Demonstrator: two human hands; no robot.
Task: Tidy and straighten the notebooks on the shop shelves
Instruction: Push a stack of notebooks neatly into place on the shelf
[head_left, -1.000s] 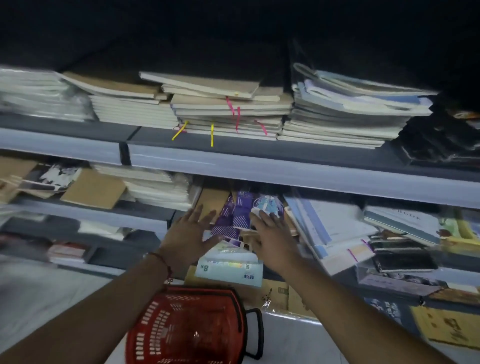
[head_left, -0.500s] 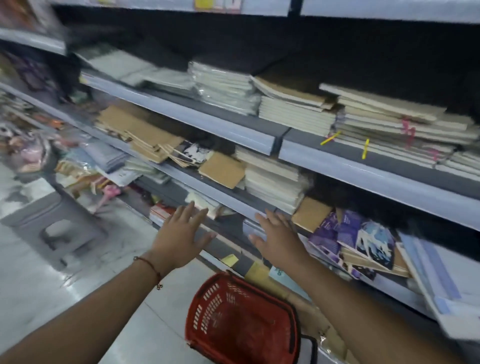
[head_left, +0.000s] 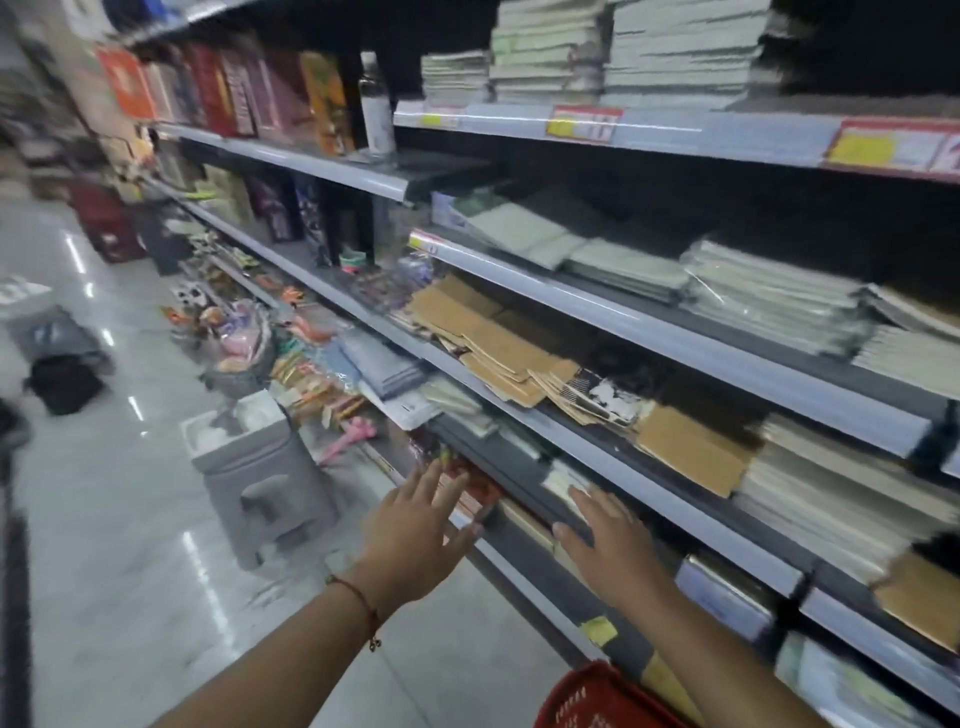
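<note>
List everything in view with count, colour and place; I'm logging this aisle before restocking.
brown notebooks: several, kraft brown, fanned untidily on middle shelf
white notebook stacks: several, white, wrapped, shelf above
bottle: one, white, standing on upper shelf
price labels: a few, red and yellow, top shelf edge
step stool: one, grey, on floor
basket: one, red, bottom edge
left hand: open, by low shelf
right hand: open, at low shelf edge

Flat hands (head_left: 415, 525) before notebook shelves (head_left: 649, 327)
</note>
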